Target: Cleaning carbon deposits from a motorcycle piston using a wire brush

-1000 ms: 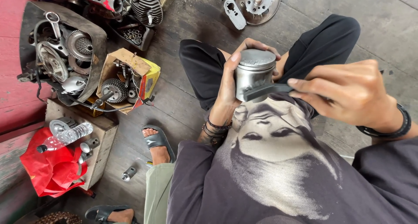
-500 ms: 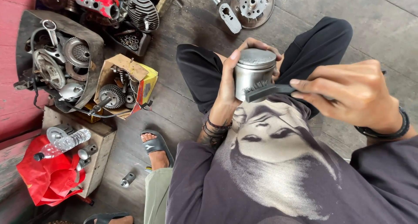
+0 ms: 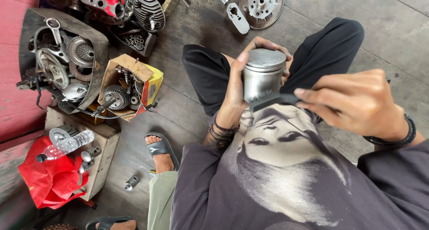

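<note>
Left hand (image 3: pixel 239 84) raised, fingers curled in a closed grip; right hand (image 3: pixel 357 102) beside it, fingertips pinched

The light is soft and even, like daylight on a cloudy day, and nothing looks too dark or too bright. Shadows on the grey floor (image 3: pixel 187 118) are faint. The shiny metal piston (image 3: pixel 262 74) has a pale gleam on its flat top. The picture is mostly sharp. The right hand (image 3: pixel 357 102) looks big and a little soft, being so close. Things near the edges bend and stretch outward.
</note>
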